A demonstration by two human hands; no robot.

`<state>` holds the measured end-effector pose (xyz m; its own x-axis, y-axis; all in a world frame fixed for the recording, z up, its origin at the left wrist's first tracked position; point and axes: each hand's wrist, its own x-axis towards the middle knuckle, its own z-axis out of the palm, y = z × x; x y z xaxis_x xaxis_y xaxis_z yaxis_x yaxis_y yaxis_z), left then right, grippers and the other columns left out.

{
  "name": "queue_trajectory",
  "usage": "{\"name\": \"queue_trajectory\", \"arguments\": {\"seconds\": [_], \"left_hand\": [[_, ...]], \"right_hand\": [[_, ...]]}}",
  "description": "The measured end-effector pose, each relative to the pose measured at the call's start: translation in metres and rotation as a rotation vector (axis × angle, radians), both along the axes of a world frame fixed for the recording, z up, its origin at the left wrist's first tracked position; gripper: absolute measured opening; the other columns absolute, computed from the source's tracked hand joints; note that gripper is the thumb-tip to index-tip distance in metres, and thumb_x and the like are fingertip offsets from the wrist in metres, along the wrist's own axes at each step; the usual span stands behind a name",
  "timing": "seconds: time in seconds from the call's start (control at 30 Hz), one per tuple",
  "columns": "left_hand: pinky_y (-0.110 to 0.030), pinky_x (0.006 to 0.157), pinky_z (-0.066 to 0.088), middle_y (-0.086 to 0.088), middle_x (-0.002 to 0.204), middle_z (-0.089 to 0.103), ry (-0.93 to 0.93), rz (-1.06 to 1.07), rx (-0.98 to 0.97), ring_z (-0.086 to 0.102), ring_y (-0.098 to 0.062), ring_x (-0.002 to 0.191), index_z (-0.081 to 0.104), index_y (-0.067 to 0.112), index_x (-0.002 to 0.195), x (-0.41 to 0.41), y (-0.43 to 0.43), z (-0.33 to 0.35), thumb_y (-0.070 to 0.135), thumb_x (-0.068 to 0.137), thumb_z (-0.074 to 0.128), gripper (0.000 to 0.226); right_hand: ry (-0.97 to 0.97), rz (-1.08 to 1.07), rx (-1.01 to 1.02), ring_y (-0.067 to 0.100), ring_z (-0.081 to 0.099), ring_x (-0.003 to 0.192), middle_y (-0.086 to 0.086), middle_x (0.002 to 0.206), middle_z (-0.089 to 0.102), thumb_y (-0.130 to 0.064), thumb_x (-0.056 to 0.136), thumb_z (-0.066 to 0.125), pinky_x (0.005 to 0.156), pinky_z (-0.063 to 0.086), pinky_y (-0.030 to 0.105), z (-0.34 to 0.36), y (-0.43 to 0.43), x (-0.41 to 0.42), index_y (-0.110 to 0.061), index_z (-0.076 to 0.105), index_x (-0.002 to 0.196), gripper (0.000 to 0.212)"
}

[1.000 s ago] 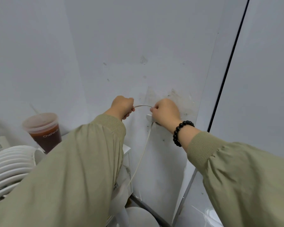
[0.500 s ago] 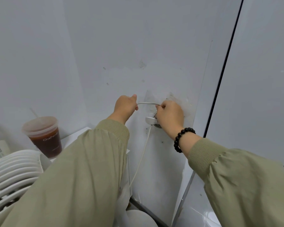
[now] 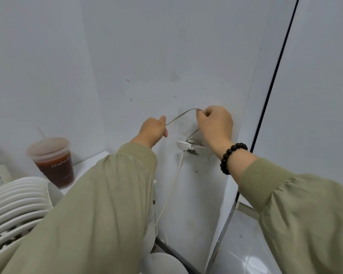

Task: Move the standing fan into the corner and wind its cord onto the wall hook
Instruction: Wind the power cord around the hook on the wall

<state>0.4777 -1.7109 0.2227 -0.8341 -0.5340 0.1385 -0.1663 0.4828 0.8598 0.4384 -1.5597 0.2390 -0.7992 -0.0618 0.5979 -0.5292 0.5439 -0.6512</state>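
Note:
The fan's white grille (image 3: pixel 14 206) fills the lower left, and its round base (image 3: pixel 164 263) shows at the bottom. A thin white cord (image 3: pixel 170 192) runs up the wall to the white wall hook (image 3: pixel 183 145), where turns of cord sit. From there the cord arcs between my hands. My left hand (image 3: pixel 152 130) pinches the cord left of the hook. My right hand (image 3: pixel 214 125) grips the cord just above the hook, a black bead bracelet on its wrist.
A plastic cup of dark tea (image 3: pixel 53 162) with a lid stands on a white ledge (image 3: pixel 91 161) by the fan. The wall corner (image 3: pixel 91 76) runs up behind it. A glossy panel with a black seam (image 3: pixel 273 80) lies to the right.
My right hand has risen from the hook, lifting a loop of cord above it. My left hand has moved up a little, and the cord between the hands is longer and arched.

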Motion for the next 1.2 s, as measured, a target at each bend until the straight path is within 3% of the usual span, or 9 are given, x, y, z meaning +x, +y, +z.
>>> {"name": "queue_trajectory", "arguments": {"seconds": [0.2,0.3,0.47,0.67,0.77,0.83,0.93,1.07,1.2], "left_hand": [[-0.017,0.037,0.021,0.005,0.036,0.029,0.22,-0.183,0.497,0.025,-0.011,0.034,0.05,0.009,0.061,0.003,0.005,0.013,0.03,0.096,0.044,0.041],[-0.017,0.039,0.024,0.006,0.036,0.031,0.277,-0.203,0.667,0.027,-0.01,0.033,0.051,0.01,0.066,0.004,0.005,0.015,0.032,0.097,0.041,0.039],[-0.021,0.047,0.034,0.0,0.044,0.039,0.152,-0.02,0.484,0.037,-0.015,0.042,0.058,0.007,0.068,0.004,0.001,0.009,0.027,0.098,0.037,0.041],[-0.016,0.041,0.039,0.001,0.049,0.044,-0.058,-0.228,0.489,0.045,-0.012,0.046,0.057,0.01,0.072,0.01,0.0,0.005,0.025,0.097,0.043,0.033],[-0.017,0.043,0.042,0.003,0.05,0.047,-0.108,-0.335,0.48,0.049,-0.01,0.047,0.059,0.011,0.076,0.008,0.002,0.005,0.026,0.097,0.044,0.03],[-0.017,0.044,0.043,0.002,0.053,0.049,-0.141,-0.419,0.481,0.051,-0.01,0.05,0.063,0.011,0.084,0.008,0.004,0.006,0.024,0.098,0.043,0.027],[-0.018,0.046,0.046,0.0,0.061,0.052,-0.237,-0.551,0.457,0.053,-0.011,0.056,0.065,0.013,0.105,0.008,0.009,0.007,0.016,0.096,0.043,0.025],[-0.019,0.052,0.05,-0.002,0.073,0.058,-0.398,-0.701,0.405,0.057,-0.011,0.059,0.054,0.019,0.127,0.008,0.016,0.008,0.007,0.095,0.041,0.036],[-0.023,0.058,0.053,-0.005,0.084,0.064,-0.564,-0.808,0.359,0.061,-0.014,0.065,0.039,0.026,0.14,0.006,0.022,0.006,0.006,0.095,0.041,0.048]], "right_hand": [[0.106,0.01,0.211,0.02,0.038,0.05,0.004,0.052,0.044,-0.037,0.085,0.061,0.05,0.032,0.028,0.021,0.0,-0.004,-0.01,0.043,0.055,0.044],[-0.17,0.189,-0.221,0.021,0.052,0.043,0.009,0.049,0.056,-0.035,0.089,0.059,0.052,0.049,0.031,0.023,0.003,-0.003,-0.004,0.054,0.059,0.043],[-0.736,0.5,-0.749,0.01,0.066,0.044,0.008,0.067,0.067,-0.035,0.098,0.044,0.048,0.054,0.021,0.035,0.003,0.007,-0.008,0.053,0.078,0.035],[-1.027,0.817,-1.167,0.033,0.066,0.098,0.02,0.091,0.066,-0.011,0.101,0.022,0.086,0.049,0.042,0.053,0.017,0.019,-0.007,0.046,0.081,0.031],[-1.038,0.886,-1.319,0.029,0.065,0.063,0.025,0.065,0.065,-0.001,0.093,0.02,0.066,0.056,0.044,0.068,0.028,0.015,0.0,0.047,0.082,0.03],[-1.042,0.783,-1.101,0.014,0.051,0.042,0.016,0.059,0.059,-0.005,0.093,0.025,0.041,0.052,0.025,0.075,0.033,0.013,0.001,0.049,0.08,0.028],[-0.924,0.588,-0.471,0.007,0.031,0.025,0.009,0.065,0.049,-0.008,0.097,0.03,0.032,0.03,0.01,0.073,0.036,0.01,-0.004,0.051,0.091,0.023],[-0.773,0.463,-0.003,0.011,0.041,0.031,0.009,0.068,0.058,-0.008,0.096,0.039,0.035,0.033,0.012,0.062,0.038,0.01,-0.008,0.049,0.115,0.021],[-0.564,0.341,0.234,0.017,0.035,0.045,0.007,0.062,0.051,-0.013,0.091,0.055,0.041,0.031,0.021,0.053,0.036,0.008,0.009,0.058,0.112,0.031]]}}
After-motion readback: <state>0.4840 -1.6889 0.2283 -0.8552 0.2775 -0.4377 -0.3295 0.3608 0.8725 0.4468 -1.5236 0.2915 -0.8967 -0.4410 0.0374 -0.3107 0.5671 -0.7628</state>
